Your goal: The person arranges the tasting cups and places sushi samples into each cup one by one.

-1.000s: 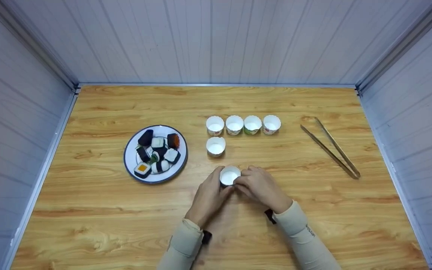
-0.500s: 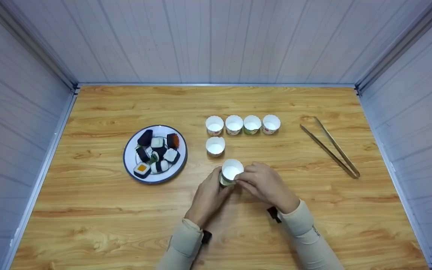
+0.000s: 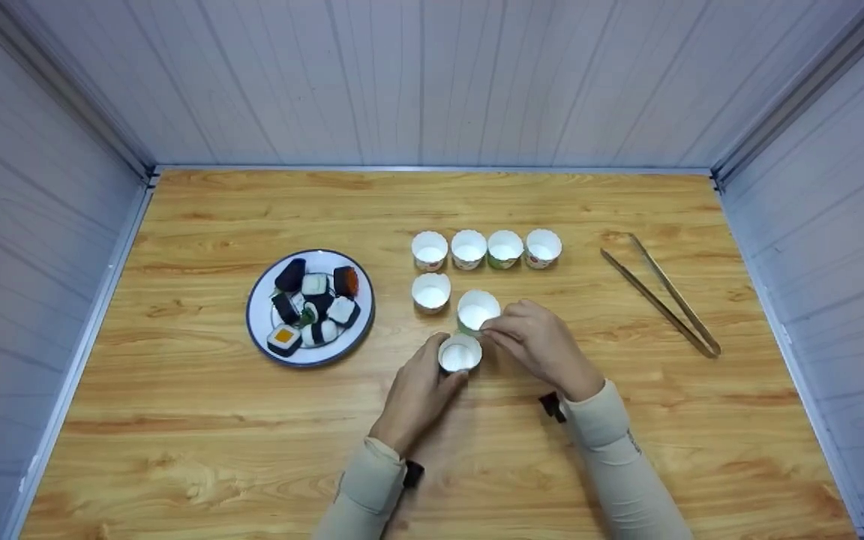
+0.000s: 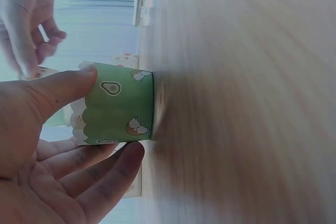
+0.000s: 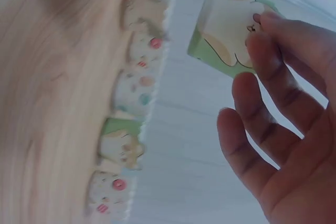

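Observation:
My left hand [image 3: 415, 394] grips a green paper baking cup [image 4: 118, 103] with an avocado print, thumb on one side and fingers on the other. Its base is on the wooden table in the left wrist view. My right hand [image 3: 543, 346] pinches the rim of another green paper cup [image 5: 226, 30] with a cartoon animal, between thumb and index finger. This second cup is raised off the table, just beyond the first. Behind it to the left stands a single white-lined paper cup [image 3: 431, 292].
Several upright paper cups [image 3: 469, 249] form a row farther back. To the left, a blue-rimmed plate [image 3: 258, 315] bears several sushi pieces [image 3: 285, 340]. Metal tongs [image 3: 664, 296] lie spread at the right. Panelled walls [image 3: 432, 90] border the table.
My right hand has drawn one cup up out of the cup in my left hand and moved it away, toward the back row. My left hand has stayed in place.

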A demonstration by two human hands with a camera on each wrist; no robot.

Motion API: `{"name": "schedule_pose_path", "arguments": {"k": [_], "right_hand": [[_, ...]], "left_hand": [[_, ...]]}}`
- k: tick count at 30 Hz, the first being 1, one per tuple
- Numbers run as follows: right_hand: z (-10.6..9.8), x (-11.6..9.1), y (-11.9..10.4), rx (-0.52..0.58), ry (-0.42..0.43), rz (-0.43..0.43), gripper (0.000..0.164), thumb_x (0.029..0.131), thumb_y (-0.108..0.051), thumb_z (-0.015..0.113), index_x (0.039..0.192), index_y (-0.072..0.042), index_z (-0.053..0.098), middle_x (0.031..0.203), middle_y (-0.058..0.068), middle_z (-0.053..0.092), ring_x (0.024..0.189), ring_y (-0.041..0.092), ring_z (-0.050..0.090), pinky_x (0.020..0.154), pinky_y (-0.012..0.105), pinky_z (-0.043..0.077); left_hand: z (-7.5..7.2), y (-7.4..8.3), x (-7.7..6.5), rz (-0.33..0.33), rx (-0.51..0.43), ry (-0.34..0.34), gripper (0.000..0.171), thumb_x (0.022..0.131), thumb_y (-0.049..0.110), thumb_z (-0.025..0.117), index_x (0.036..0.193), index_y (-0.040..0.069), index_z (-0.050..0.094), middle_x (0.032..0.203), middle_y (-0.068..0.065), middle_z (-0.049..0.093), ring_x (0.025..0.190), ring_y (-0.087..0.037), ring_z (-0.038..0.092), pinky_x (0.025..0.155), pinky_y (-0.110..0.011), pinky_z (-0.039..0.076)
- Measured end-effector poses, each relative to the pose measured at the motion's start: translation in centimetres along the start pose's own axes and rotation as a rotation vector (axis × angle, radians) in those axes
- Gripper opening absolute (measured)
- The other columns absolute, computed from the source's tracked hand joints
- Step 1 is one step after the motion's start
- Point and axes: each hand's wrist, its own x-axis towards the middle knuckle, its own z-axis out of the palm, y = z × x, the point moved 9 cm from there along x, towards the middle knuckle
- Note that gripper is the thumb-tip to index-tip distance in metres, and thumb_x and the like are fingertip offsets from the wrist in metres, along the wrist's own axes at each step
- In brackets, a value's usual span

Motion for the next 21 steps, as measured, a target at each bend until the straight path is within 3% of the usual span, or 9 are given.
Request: {"name": "schedule_pose_path", "arguments": {"k": [5, 10, 21], "right_hand": [[1.5, 0.6, 3.4, -0.048, -0.049, 0.152, 0.005, 0.09, -0.014, 0.076, 0.094, -0.013, 0.079, 0.084, -0.001, 0.068, 0.076, 0.018, 0.059, 0.063, 0.033, 0.052], [3.6, 1.4, 6.1, -0.104, -0.151, 0.27, 0.007, 0.092, -0.016, 0.074, 0.095, -0.012, 0.079, 0.089, 0.003, 0.07, 0.082, 0.022, 0.063, 0.069, 0.038, 0.054], [5.6, 1.8, 7.5, -0.122, -0.253, 0.347, 0.009, 0.095, -0.018, 0.071, 0.099, -0.013, 0.078, 0.093, 0.003, 0.071, 0.085, 0.022, 0.064, 0.072, 0.039, 0.054]], "left_hand": [[0.1, -0.1, 0.0, -0.021, -0.007, -0.014, 0.061, 0.09, 0.021, 0.077, 0.14, 0.002, 0.047, 0.134, -0.017, 0.059, 0.122, -0.028, 0.057, 0.102, -0.043, 0.047], [0.1, 0.1, -0.1, 0.006, -0.006, -0.01, 0.06, 0.091, 0.022, 0.077, 0.14, 0.002, 0.047, 0.134, -0.017, 0.058, 0.123, -0.028, 0.056, 0.103, -0.043, 0.046], [0.1, 0.0, -0.1, 0.015, -0.008, -0.013, 0.061, 0.092, 0.021, 0.076, 0.14, 0.001, 0.046, 0.135, -0.017, 0.057, 0.125, -0.028, 0.055, 0.105, -0.042, 0.045]]}}
